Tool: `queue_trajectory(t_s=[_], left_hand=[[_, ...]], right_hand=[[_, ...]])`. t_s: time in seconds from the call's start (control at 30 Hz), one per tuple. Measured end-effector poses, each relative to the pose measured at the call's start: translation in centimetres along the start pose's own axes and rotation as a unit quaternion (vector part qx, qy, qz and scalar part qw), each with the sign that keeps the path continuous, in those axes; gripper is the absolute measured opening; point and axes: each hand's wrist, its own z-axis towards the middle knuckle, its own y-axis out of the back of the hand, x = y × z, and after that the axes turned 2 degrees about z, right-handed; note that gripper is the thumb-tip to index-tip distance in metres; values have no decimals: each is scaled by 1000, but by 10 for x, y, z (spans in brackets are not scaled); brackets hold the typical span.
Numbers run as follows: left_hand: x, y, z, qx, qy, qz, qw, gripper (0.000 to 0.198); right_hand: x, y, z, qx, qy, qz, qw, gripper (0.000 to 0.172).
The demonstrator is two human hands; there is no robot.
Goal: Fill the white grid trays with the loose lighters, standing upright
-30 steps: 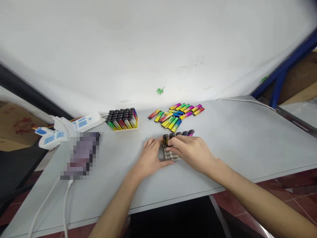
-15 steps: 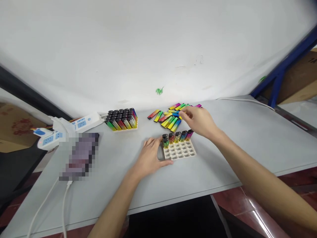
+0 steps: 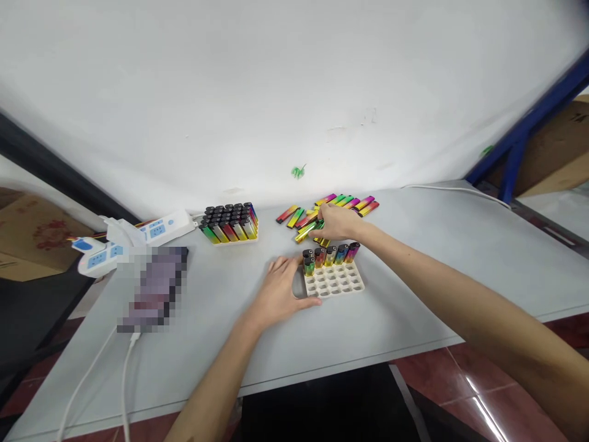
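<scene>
A cream tray with round holes [image 3: 335, 283] lies on the grey table [image 3: 414, 294]. Several colourful lighters [image 3: 329, 254] stand in its far row, one more in the second row at left. My left hand [image 3: 280, 290] rests flat against the tray's left edge, fingers apart. My right hand [image 3: 335, 222] reaches over the tray into a loose pile of rainbow lighters [image 3: 340, 202], its fingers curled round a yellow-green lighter [image 3: 307, 229] at the pile's near left.
A second tray filled with lighters [image 3: 229, 223] stands to the left. White power strips [image 3: 138, 236] and a blurred dark device [image 3: 154, 287] with white cables [image 3: 124, 374] lie further left. A white wall rises behind; a blue frame [image 3: 529, 126] stands at right.
My right hand left the tray after setting a lighter in the second row, went to the pile's right side, then shifted left and closed on a yellow-green lighter. My left hand stayed.
</scene>
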Motion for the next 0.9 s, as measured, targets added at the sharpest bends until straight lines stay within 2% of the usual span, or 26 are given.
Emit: queue_trajectory(t_s=[0.1, 0.2, 0.3, 0.47, 0.53, 0.6, 0.67, 0.73, 0.8, 0.9], left_hand=[[1, -1, 0, -1, 1, 1, 1000, 88], [1, -1, 1, -5, -6, 1, 1000, 88], [1, -1, 1, -7, -11, -4, 1000, 90], [-1, 7, 0, 6, 2, -49, 999, 100], [-1, 12, -1, -11, 1, -78, 997, 87], [1, 15, 0, -62, 5, -87, 994, 56], [6, 14, 2, -136, 33, -42, 989, 36], [11, 11, 5, -183, 69, 47, 980, 30], [15, 7, 8, -170, 76, 122, 975, 26], [17, 3, 10, -143, 71, 166, 973, 23]], right_hand=[[-14, 1, -2, -16, 25, 56, 998, 33], [-24, 1, -4, -7, 99, 87, 991, 34], [-24, 2, -2, 9, 174, 69, 982, 33], [-18, 4, 3, 35, 207, 61, 976, 27], [-19, 6, 2, 26, 206, 85, 974, 24], [-23, 6, -1, 2, 196, 110, 974, 22], [-28, 6, -4, -21, 180, 131, 975, 22], [-32, 6, -6, -27, 179, 148, 972, 23], [-33, 5, -5, -11, 200, 148, 968, 23], [-27, 5, 2, 42, 249, 113, 961, 22]])
